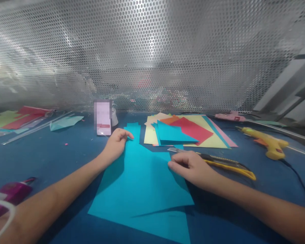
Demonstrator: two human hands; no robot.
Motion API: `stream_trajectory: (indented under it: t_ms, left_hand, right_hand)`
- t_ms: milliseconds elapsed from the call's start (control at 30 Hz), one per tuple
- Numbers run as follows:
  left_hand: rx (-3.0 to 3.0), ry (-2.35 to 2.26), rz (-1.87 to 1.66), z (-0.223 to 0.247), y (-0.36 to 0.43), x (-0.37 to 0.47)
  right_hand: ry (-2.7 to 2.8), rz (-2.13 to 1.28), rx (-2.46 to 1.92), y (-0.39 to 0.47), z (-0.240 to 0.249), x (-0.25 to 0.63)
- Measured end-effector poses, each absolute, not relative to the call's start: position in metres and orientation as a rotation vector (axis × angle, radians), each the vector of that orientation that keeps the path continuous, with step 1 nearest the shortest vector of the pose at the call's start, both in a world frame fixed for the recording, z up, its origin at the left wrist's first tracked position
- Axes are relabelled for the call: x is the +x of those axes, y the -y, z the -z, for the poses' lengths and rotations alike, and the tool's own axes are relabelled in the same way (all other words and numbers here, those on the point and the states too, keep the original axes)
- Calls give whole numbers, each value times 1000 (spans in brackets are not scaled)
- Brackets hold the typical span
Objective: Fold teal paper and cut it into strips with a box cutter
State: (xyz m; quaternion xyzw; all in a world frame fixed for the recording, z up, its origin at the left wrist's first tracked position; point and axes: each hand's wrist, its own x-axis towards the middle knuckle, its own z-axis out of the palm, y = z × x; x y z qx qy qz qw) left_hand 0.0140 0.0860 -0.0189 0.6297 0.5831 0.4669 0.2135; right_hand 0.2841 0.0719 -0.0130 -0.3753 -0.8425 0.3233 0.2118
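Note:
A large blue paper sheet (142, 183) with cut edges lies on the dark blue table in front of me. My left hand (118, 140) rests at its upper left edge, fingers bent and slightly apart, holding nothing. At the sheet's right edge is my right hand (190, 166), its thumb and fingers curled towards each other at the paper's edge; whether they pinch it is hard to tell. A yellow and black utility knife (228, 166) with its blade out lies just beyond the right hand, partly hidden by it.
Coloured papers (218, 137) are stacked behind the sheet. A phone (103, 118) stands upright at the back. To the right lies a yellow glue gun (269, 144) with a cable; a magenta tool (14, 195) is at the left. A perforated metal screen (152, 61) closes off the back.

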Motion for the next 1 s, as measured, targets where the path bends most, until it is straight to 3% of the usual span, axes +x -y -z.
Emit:
stream_trajectory:
  t_ms: [200, 300, 433, 667, 1000]
  left_hand:
    - [2581, -1442, -967, 15, -63, 32]
    - [2635, -1036, -664, 13, -51, 43]
    - [2565, -1002, -497, 13, -45, 50]
    - [2490, -994, -499, 14, -49, 43]
    - [2308, -946, -508, 12, -52, 41]
  right_hand:
    - [2474, -663, -1071, -70, 16, 284]
    - [2560, -476, -1066, -68, 18, 285]
    - [2568, -334, -961, -65, 14, 285]
    - [2794, -977, -381, -63, -3, 286]
    - [2944, -1260, -399, -64, -25, 298]
